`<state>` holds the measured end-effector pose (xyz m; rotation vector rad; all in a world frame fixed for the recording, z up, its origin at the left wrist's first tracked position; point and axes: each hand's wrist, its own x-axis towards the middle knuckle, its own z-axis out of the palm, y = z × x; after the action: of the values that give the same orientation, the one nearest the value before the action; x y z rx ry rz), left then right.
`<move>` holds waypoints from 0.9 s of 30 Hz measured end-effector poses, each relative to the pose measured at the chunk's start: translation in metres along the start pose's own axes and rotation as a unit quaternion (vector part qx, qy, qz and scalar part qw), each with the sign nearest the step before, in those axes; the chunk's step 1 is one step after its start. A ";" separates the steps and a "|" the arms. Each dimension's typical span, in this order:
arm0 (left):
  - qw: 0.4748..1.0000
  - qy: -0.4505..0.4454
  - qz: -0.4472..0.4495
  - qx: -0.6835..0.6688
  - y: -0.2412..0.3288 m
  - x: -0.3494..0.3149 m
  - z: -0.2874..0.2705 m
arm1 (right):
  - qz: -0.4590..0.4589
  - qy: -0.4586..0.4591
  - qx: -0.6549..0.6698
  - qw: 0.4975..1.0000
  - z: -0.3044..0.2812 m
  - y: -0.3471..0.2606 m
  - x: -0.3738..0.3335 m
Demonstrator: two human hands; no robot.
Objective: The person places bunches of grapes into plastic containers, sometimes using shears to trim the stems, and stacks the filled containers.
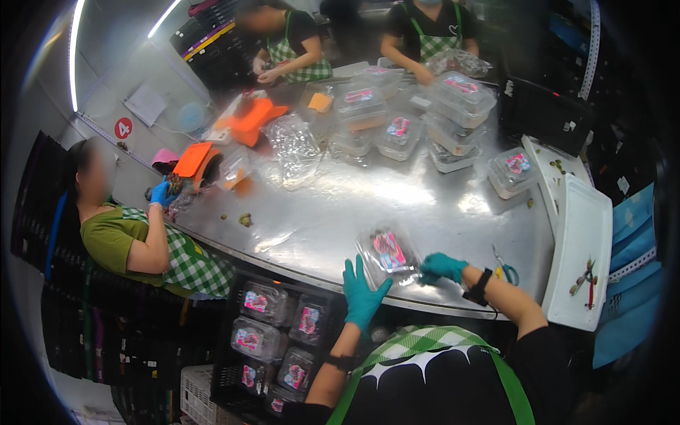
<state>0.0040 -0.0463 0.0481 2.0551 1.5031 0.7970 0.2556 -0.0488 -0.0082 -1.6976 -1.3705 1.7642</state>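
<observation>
A clear plastic box (388,249) with a pink and blue label lies near the front edge of the metal table. My left hand (364,297), in a teal glove, is at its near left corner, fingers spread and thumb by the box's near side. My right hand (443,268), also teal-gloved, is curled closed at the box's right edge. What its fingers hold, if anything, is hidden. Left of me, below the table edge, a black crate (230,333) holds several similar labelled boxes (256,338).
Blue-handled scissors (507,273) lie right of my right hand. A white tray (577,273) with snips stands farther right. Stacked clear boxes (460,106) and a single box (513,172) are across the table. A co-worker's gloved hand (163,193) is at the left, near orange scoops (191,160).
</observation>
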 end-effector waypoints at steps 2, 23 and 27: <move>0.990 -0.012 -0.092 0.106 0.035 0.010 0.019 | -0.013 -0.002 -0.024 1.000 -0.005 0.028 -0.032; 0.428 0.191 -0.197 -0.861 -0.062 -0.170 -0.078 | -0.228 -0.245 0.093 0.938 0.132 -0.113 -0.057; 0.380 0.357 -0.159 -0.838 -0.127 -0.240 -0.125 | -0.208 -0.282 0.090 0.932 0.166 -0.119 -0.043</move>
<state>-0.2253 -0.2343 0.0108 -0.2414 0.3946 1.8789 0.0726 -0.0909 0.0823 -0.7431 -1.5762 2.1063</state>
